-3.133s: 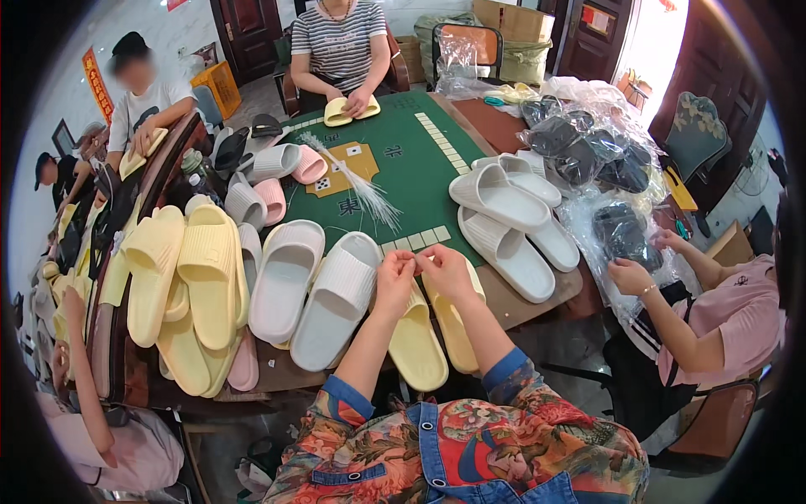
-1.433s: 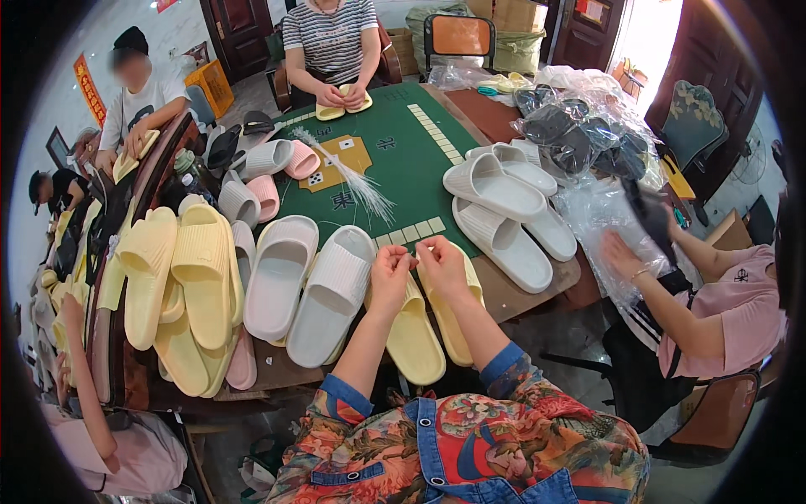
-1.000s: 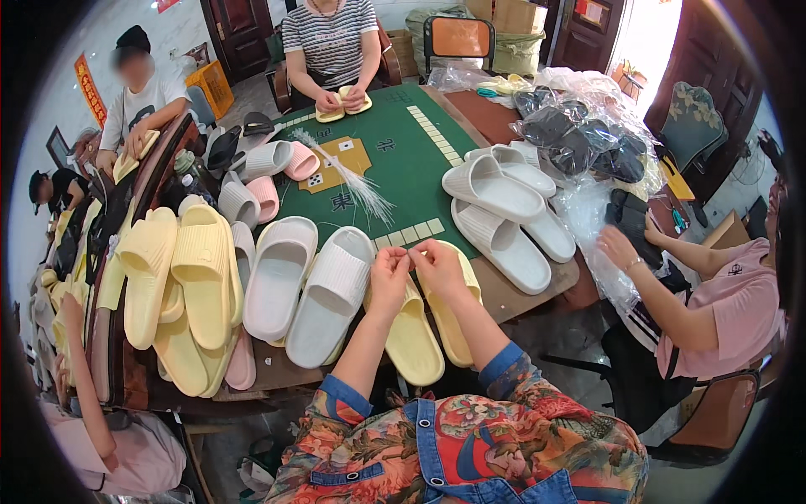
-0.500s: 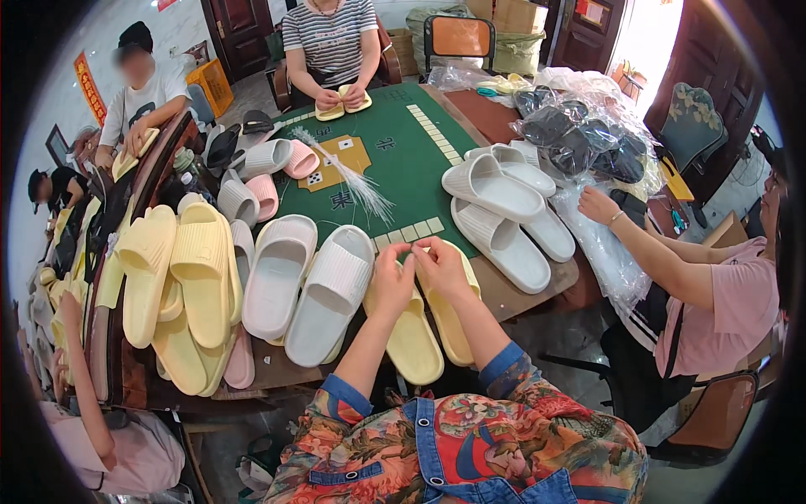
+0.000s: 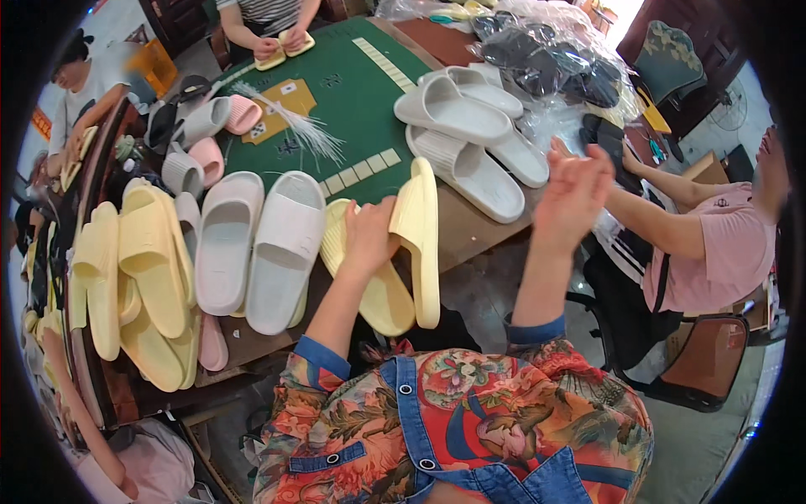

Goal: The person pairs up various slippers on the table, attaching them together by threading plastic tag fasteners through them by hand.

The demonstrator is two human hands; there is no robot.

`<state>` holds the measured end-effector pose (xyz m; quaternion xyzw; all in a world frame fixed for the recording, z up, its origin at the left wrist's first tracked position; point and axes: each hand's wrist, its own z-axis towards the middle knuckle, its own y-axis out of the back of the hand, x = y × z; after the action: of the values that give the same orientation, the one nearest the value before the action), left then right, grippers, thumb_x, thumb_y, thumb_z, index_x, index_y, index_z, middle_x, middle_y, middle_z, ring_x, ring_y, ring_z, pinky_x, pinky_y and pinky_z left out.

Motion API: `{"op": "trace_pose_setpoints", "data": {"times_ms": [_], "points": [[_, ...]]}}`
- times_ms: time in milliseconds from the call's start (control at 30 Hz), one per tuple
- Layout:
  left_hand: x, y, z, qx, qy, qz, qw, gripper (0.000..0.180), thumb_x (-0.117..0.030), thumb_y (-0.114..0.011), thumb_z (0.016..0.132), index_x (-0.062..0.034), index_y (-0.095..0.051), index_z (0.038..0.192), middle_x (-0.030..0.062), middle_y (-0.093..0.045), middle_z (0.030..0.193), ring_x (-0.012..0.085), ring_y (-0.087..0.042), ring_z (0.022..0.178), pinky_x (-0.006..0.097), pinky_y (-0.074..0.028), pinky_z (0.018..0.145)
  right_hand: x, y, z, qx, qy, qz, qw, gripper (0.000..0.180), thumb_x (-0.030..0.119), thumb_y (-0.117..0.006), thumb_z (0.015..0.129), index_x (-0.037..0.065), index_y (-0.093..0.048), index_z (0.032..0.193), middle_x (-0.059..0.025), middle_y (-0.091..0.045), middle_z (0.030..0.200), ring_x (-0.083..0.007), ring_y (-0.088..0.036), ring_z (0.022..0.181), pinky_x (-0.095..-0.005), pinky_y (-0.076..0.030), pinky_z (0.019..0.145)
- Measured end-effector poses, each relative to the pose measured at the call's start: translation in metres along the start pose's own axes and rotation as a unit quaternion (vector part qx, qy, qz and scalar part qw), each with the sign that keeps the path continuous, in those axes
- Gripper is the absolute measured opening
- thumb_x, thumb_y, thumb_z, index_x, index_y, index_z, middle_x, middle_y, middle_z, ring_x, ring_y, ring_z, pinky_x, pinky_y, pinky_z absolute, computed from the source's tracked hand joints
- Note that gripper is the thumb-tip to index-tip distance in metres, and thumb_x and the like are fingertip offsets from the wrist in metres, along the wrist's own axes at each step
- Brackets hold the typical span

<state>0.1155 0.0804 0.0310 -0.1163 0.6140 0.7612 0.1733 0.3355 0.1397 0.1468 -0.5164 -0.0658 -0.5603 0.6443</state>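
Slipper-crowded green table (image 5: 369, 101), wooden doors behind

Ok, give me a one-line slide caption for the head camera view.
Left hand grips a pair of yellow slippers at the table edge while the right hand is raised, empty, beside white slippers.

Left hand (image 5: 369, 239) clamps the yellow slipper pair (image 5: 401, 252) at the surface (image 5: 470, 231) edge, one slipper tipped on its side. Right hand (image 5: 575, 197) is raised, open, off to the right. White slippers (image 5: 260, 244) lie just left.
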Motion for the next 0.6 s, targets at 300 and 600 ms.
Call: {"op": "trace_pose_setpoints", "data": {"times_ms": [300, 600], "points": [[-0.008, 0.005, -0.006, -0.048, -0.088, -0.070, 0.992, 0.067, 0.002, -0.052, 0.073, -0.0098, -0.030, 0.135, 0.0102, -0.041, 0.131, 0.0249, -0.043, 0.118, 0.049, -0.023, 0.102, 0.041, 0.072, 0.035, -0.017, 0.041, 0.027, 0.999, 0.023, 0.023, -0.048, 0.093, 0.005, -0.048, 0.109, 0.0041, -0.034, 0.056, -0.0045, -0.027, 0.046, -0.0202, -0.021, 0.040], [-0.022, -0.002, -0.006, -0.075, 0.058, 0.036, 0.995, 0.072, -0.023, -0.074, 0.060, -0.0051, -0.043, 0.122, 0.0118, -0.047, 0.106, 0.0283, -0.047, 0.102, 0.051, -0.027, 0.098, 0.090, 0.110, 0.054, -0.070, 0.203, -0.139, 0.967, 0.019, 0.014, -0.047, 0.093, 0.001, -0.051, 0.106, 0.0031, -0.037, 0.059, -0.0042, -0.029, 0.048, -0.0185, -0.023, 0.042]]}}
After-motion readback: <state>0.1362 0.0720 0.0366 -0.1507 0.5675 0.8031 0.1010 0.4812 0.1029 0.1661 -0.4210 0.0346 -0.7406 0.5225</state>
